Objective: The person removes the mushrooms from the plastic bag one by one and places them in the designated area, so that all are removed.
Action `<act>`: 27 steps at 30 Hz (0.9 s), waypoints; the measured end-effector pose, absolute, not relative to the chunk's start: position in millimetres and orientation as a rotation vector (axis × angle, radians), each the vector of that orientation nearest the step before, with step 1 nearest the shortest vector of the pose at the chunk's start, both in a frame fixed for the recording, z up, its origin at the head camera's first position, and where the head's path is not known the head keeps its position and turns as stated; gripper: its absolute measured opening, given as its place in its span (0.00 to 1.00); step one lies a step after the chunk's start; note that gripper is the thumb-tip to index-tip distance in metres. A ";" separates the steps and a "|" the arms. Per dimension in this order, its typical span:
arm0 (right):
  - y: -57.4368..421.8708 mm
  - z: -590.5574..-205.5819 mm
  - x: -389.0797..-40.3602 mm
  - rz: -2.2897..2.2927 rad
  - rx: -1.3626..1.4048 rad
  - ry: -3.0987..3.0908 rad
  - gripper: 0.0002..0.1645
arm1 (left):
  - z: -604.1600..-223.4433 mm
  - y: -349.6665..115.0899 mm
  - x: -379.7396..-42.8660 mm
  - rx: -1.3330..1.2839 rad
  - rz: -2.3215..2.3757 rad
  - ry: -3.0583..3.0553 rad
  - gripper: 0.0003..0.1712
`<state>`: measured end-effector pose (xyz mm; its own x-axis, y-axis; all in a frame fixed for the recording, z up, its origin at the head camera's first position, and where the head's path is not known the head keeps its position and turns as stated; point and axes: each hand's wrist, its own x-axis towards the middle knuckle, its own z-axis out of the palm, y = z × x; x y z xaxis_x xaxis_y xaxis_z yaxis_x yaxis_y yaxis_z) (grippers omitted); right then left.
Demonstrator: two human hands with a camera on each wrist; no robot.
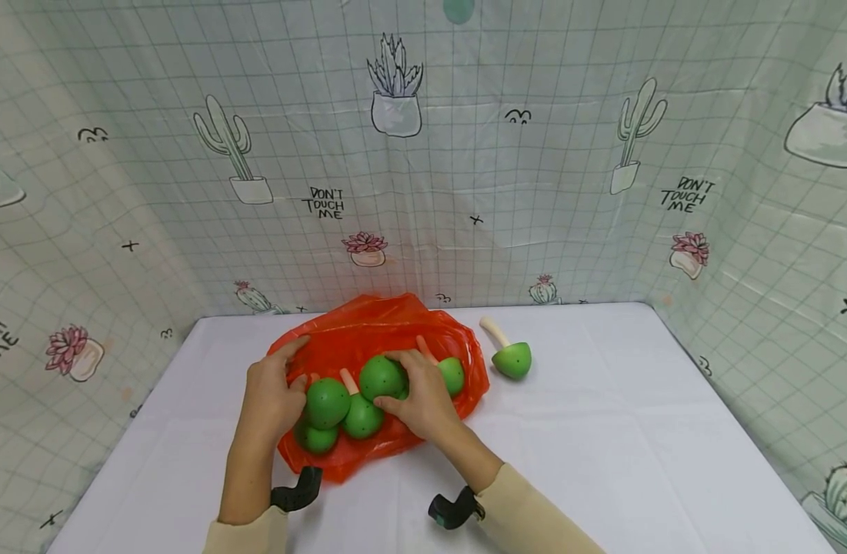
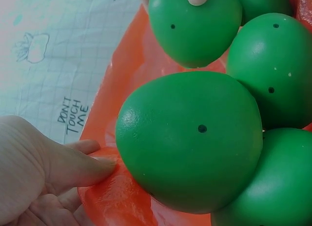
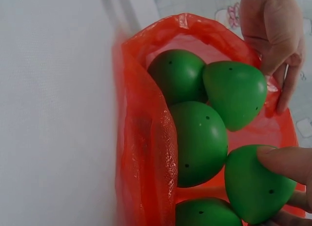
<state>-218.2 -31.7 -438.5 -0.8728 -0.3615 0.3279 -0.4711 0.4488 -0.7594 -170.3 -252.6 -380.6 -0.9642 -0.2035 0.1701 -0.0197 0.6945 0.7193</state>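
A red plastic bag (image 1: 368, 335) lies spread open on the table, holding several toy mushrooms with black-dotted green caps. My right hand (image 1: 426, 396) reaches into it and grips one green mushroom (image 1: 380, 377) by its cap, thumb on the near side. That cap (image 3: 253, 187) shows between thumb and fingers in the right wrist view; its stem is hidden. At the bag's left side, my left hand (image 1: 272, 396) pinches the rim, thumb inside and fingers outside. Close beside that thumb rests another green mushroom cap (image 2: 190, 143).
One more green mushroom (image 1: 511, 360) with a cream stem lies on the white tablecloth (image 1: 589, 415), right of the bag. Behind the table hangs a grid-patterned cloth (image 1: 451, 169) with cactus drawings, which also lines both sides.
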 end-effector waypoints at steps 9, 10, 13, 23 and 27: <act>-30.2 -435.3 -216.4 1.427 0.741 -2.547 0.36 | -380.3 -251.8 -170.2 0.179 -1.142 -2.664 0.34; -29.8 -434.4 -216.0 1.430 0.742 -2.543 0.35 | -380.3 -251.9 -170.2 0.182 -1.144 -2.665 0.34; -28.3 -431.5 -213.9 1.443 0.742 -2.536 0.36 | -380.2 -252.1 -169.8 0.193 -1.151 -2.672 0.35; -21.4 -421.1 -209.6 1.521 0.777 -2.508 0.38 | -379.3 -252.0 -169.6 0.209 -1.154 -2.687 0.35; -17.4 -413.7 -207.6 1.551 0.810 -2.464 0.38 | -378.7 -252.1 -169.5 0.209 -1.154 -2.688 0.35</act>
